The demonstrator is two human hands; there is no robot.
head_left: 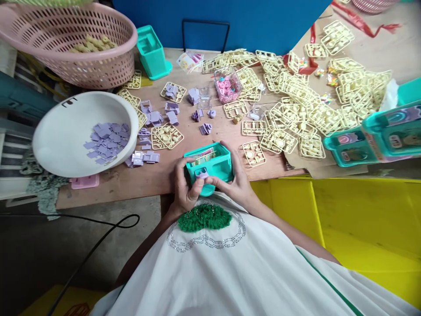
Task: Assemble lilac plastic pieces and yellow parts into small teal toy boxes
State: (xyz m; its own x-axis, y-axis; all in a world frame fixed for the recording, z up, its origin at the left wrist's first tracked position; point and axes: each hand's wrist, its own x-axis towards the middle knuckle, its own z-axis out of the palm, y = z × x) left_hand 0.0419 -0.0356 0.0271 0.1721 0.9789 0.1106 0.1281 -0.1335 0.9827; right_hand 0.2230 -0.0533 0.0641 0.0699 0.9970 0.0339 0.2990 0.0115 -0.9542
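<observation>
Between both hands, at the table's front edge, is a teal plastic box with its open side up. Cream and printed pieces show inside it. My left hand grips the box's left side, its thumb at a small lilac plastic piece on the near wall. Round the right side closes my right hand, its thumb reaching to the same lilac piece. Beyond the box lie loose purple parts and a cream parts frame.
To the left stand a white bowl of lilac pieces and a pink basket. Many cream frames are heaped at the right. Further right are teal boxes. A clear tub of pink pieces sits mid-table; a teal container stands behind.
</observation>
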